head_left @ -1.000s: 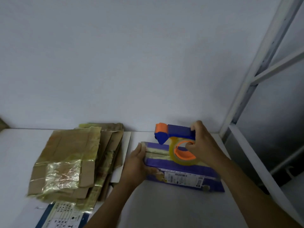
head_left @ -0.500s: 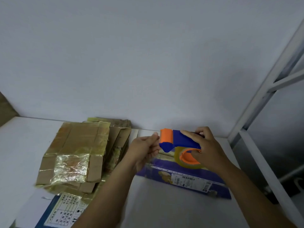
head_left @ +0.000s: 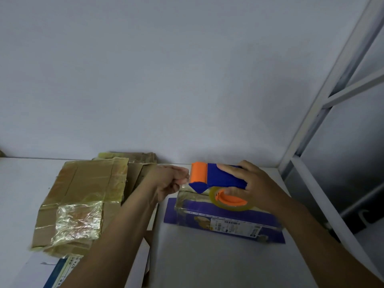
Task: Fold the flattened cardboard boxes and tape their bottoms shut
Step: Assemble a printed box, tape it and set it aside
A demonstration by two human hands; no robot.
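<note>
Box: a flat purple box (head_left: pixel 218 220) was laid on the white table (head_left: pixel 207 262); a white barcode label was seen on its near face and yellowed tape along its far edge.
Box position: it was placed below and just in front of both hands, untouched by either.
Right hand (head_left: pixel 256 183): it was clenched around the blue handle of a tape dispenser (head_left: pixel 220 178), which was held above the box's far edge with its clear roll of tape (head_left: pixel 232 205) underneath.
Left hand (head_left: pixel 168 180): its fingers were bunched at the dispenser's orange end; whether the tape end was pinched could not be told.
Left side: a stack of flattened brown cardboard (head_left: pixel 83 194), patched with shiny tape, was partly hidden by the left forearm.
Behind: a plain wall was seen, and a white metal frame (head_left: pixel 324 113) at the right.
</note>
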